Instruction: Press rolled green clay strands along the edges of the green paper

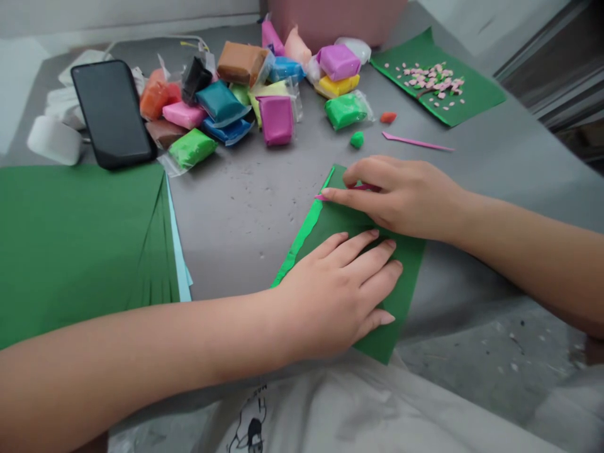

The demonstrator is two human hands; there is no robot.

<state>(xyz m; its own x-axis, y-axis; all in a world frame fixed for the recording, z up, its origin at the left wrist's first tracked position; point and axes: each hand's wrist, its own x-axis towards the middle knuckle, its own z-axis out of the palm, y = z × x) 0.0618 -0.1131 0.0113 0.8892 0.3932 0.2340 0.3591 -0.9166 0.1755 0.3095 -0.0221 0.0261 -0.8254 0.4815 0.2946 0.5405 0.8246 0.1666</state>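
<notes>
My left hand [342, 292] lies flat with fingers spread on a dark green sheet of paper [401, 277], pressing it to the table. Along the sheet's left edge runs a bright green strip of clay [304, 233], its near end partly hidden by my left hand. Near the sheet's far corner, my right hand [394, 192] grips a pink modelling tool [321, 197], whose flat tip touches the clay strip. Beyond that hand lie a second pink modelling tool [418, 141], a small green clay ball [357, 139] and an orange clay piece [388, 117].
Several packets of coloured clay [226, 104] are heaped at the back, beside a black phone [111, 113] and a white case [54, 139]. A stack of green paper [70, 245] sits at left. A decorated green card [476, 94] lies back right, near a pink container [335, 22].
</notes>
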